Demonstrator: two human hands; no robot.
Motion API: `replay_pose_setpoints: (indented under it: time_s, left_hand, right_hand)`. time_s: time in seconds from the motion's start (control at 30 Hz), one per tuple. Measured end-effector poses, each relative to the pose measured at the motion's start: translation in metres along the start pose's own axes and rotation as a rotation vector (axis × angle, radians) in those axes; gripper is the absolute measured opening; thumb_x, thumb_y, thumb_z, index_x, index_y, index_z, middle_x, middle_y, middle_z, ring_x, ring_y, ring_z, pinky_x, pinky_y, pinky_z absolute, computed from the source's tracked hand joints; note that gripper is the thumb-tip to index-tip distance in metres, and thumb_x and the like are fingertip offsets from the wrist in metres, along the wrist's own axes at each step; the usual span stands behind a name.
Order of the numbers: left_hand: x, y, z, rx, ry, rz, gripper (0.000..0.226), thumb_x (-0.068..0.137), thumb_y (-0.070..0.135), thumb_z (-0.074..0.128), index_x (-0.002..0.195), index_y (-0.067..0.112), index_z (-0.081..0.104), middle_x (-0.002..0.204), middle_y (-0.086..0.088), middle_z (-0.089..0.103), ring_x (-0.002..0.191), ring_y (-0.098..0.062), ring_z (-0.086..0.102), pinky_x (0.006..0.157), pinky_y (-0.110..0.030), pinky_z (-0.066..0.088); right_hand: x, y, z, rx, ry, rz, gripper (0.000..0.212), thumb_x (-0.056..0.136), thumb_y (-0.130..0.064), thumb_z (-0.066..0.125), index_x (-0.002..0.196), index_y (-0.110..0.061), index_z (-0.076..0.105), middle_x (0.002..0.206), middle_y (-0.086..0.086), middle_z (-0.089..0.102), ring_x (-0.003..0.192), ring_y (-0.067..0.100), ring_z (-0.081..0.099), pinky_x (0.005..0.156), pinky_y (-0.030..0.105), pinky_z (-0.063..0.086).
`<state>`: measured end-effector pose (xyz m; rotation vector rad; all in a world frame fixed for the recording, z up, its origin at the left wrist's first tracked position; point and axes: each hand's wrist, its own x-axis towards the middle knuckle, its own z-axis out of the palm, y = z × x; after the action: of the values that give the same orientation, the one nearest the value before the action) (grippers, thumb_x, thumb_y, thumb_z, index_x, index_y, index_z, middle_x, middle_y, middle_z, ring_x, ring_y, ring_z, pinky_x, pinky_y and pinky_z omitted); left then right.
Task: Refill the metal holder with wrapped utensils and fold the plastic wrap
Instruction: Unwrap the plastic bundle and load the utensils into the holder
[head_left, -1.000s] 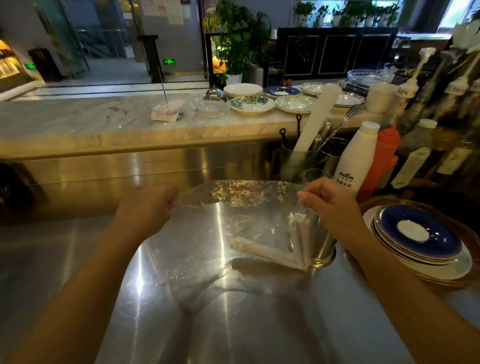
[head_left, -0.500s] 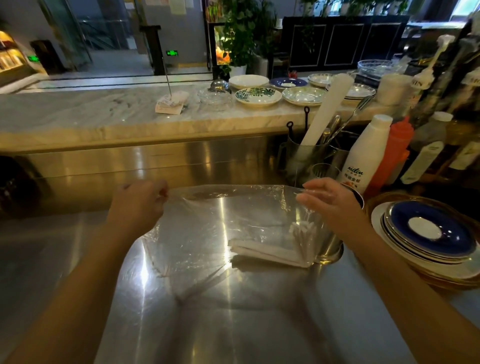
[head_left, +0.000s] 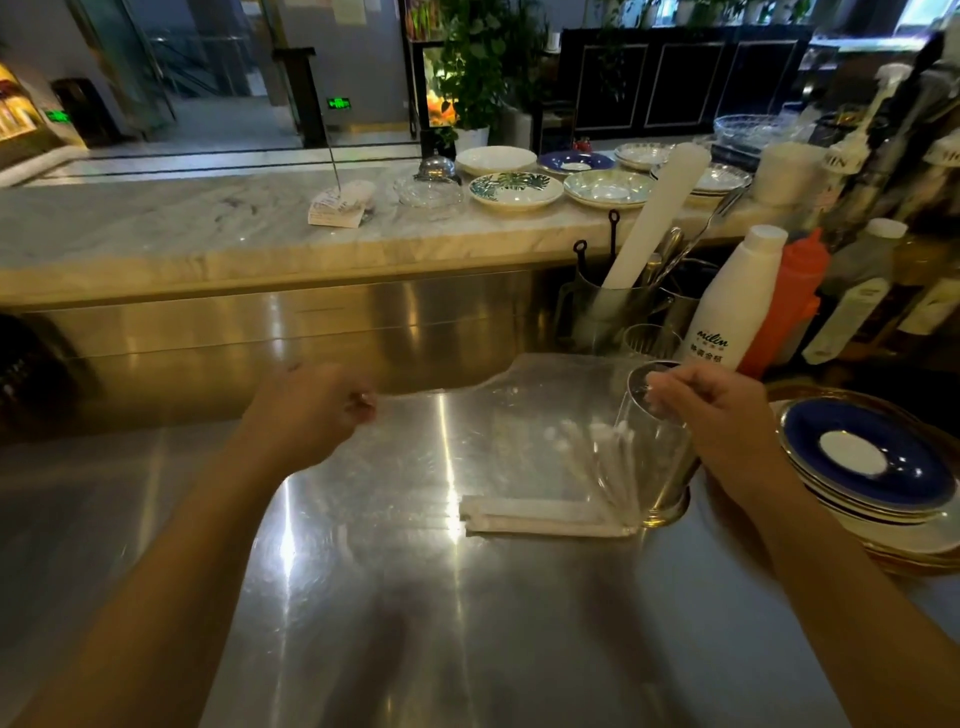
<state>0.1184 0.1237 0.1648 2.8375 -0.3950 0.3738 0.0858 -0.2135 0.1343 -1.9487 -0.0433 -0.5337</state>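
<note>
A clear sheet of plastic wrap (head_left: 431, 457) is stretched over the steel counter between both hands. My left hand (head_left: 306, 410) pinches its left edge. My right hand (head_left: 722, 415) pinches its right edge above the rim of the shiny metal holder (head_left: 660, 467). Seen through the wrap, several white paper-wrapped utensils (head_left: 597, 452) lean upright against the holder's left side. Two more wrapped utensils (head_left: 540, 517) lie flat on the counter just left of its base.
A stack of blue-and-white plates (head_left: 872, 478) sits right of the holder. Behind it stand a white bottle (head_left: 732, 306), an orange bottle (head_left: 795, 296), a glass (head_left: 649, 340) and a tool canister (head_left: 608, 306). Plates line the marble ledge (head_left: 208, 234) at the back.
The plastic wrap has been pulled wider and flatter between my hands. My left hand moved left and slightly away from me. The wrinkled sheet is now taut.
</note>
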Motion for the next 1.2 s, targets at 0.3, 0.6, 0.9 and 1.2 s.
replay_pose_setpoints:
  time_s: [0.3,0.6,0.9,1.2]
  left_hand:
    - [0.001,0.008,0.004,0.039,-0.060,-0.039,0.029,0.086,0.026,0.061,0.114,0.018,0.059,0.115,-0.007,0.065,0.105,-0.026,0.056,0.099,-0.045,0.033]
    - [0.004,0.016,0.008,-0.111,0.082,0.090,0.005,0.085,0.019,0.063,0.083,0.019,0.068,0.075,0.008,0.057,0.068,-0.011,0.047,0.071,-0.033,0.036]
    - [0.000,0.023,0.005,-0.147,-0.018,0.105,0.016,0.083,0.027,0.064,0.097,0.019,0.061,0.099,-0.004,0.068,0.087,-0.021,0.060,0.085,-0.042,0.045]
    - [0.020,0.095,0.030,-0.098,0.031,0.356,0.049,0.084,0.049,0.053,0.123,0.019,0.048,0.119,-0.004,0.061,0.108,-0.021,0.055,0.095,-0.039,0.035]
  right_hand:
    - [-0.004,0.001,0.006,0.024,-0.016,0.021,0.011,0.083,-0.025,0.060,0.072,-0.027,0.059,0.073,-0.002,0.061,0.064,0.002,0.058,0.058,0.014,0.049]
    - [-0.015,0.007,0.008,0.057,0.020,0.058,0.008,0.082,-0.013,0.061,0.080,-0.020,0.065,0.080,0.001,0.066,0.078,0.018,0.062,0.071,0.032,0.050]
    - [-0.017,0.007,0.009,0.082,0.004,0.077,0.007,0.082,-0.011,0.060,0.081,-0.016,0.065,0.079,0.001,0.065,0.076,0.011,0.061,0.072,0.027,0.048]
    - [-0.016,0.009,0.012,0.092,-0.009,0.067,0.018,0.082,-0.013,0.060,0.077,-0.030,0.064,0.080,-0.003,0.066,0.077,0.008,0.061,0.071,0.022,0.046]
